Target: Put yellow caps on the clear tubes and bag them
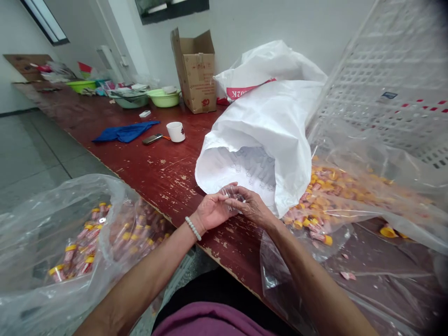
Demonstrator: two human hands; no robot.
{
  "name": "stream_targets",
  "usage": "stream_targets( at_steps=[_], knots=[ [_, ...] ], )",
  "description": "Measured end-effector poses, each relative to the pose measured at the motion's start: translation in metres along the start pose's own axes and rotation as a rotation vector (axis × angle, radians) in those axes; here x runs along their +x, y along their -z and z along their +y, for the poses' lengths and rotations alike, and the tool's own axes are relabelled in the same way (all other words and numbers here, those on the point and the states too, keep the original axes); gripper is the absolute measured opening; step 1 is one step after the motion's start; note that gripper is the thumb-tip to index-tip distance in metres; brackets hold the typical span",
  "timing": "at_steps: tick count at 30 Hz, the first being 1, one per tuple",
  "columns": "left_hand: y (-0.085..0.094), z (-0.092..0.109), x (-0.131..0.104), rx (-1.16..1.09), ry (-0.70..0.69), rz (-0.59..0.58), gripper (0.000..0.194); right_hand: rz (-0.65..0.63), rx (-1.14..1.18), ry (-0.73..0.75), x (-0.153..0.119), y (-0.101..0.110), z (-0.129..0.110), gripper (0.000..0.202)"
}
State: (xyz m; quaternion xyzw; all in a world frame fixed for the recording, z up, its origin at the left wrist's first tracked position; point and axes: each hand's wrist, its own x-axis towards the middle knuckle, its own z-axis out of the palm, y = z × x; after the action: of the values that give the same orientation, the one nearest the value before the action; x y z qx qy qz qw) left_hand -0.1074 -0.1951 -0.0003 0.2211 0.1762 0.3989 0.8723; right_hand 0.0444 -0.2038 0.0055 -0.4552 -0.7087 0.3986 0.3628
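Just before the mouth of a white woven sack point(259, 126), my two hands meet over the worn red table point(164, 168). My left hand point(214, 210), with a beaded bracelet point(193, 228) at the wrist, has its fingers curled round clear plastic tubes point(230, 191). From the other side my right hand point(252, 205) grips the same tubes, its fingers bent over them. How many there are I cannot tell, as fingers cover part of them. Inside the sack lie several more clear, empty-looking tubes point(257, 170).
Filled tubes with yellow caps lie in a clear bag point(115, 196) at left and on plastic sheeting point(385, 270) at right, beside a white perforated basket point(392, 84). Farther back are a cup point(175, 132), a phone point(152, 139), a blue cloth point(126, 132), a carton point(200, 84) and basins point(164, 99).
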Motion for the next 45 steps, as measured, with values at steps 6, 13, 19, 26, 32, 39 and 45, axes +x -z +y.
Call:
stream_targets(
  at_steps=[6,13,19,26,32,39,45],
  knots=[
    [-0.007,-0.013,0.009,-0.152,-0.055,0.064,0.032,-0.040,-0.715,0.026,-0.001,0.002,-0.024,0.018],
    [0.014,0.026,0.007,0.528,0.244,-0.132,0.033,-0.136,-1.268,0.319,-0.004,0.014,-0.033,0.012],
    [0.022,0.040,0.016,0.873,0.576,-0.347,0.031,-0.378,-1.244,0.492,-0.004,-0.005,-0.030,0.012],
    [0.025,0.009,0.019,0.705,0.597,-0.369,0.013,-0.333,-1.070,0.427,-0.009,0.011,-0.025,0.025],
    [0.021,-0.004,0.006,0.458,0.341,-0.155,0.036,0.293,0.034,-0.035,-0.019,0.046,-0.012,0.055],
    [0.003,-0.036,0.002,0.409,0.007,0.077,0.043,0.718,0.847,-0.252,-0.019,0.001,-0.006,0.046],
    [-0.004,-0.059,0.003,0.351,-0.205,0.185,0.048,0.737,0.503,-0.240,-0.031,-0.030,0.005,0.034]
  ],
)
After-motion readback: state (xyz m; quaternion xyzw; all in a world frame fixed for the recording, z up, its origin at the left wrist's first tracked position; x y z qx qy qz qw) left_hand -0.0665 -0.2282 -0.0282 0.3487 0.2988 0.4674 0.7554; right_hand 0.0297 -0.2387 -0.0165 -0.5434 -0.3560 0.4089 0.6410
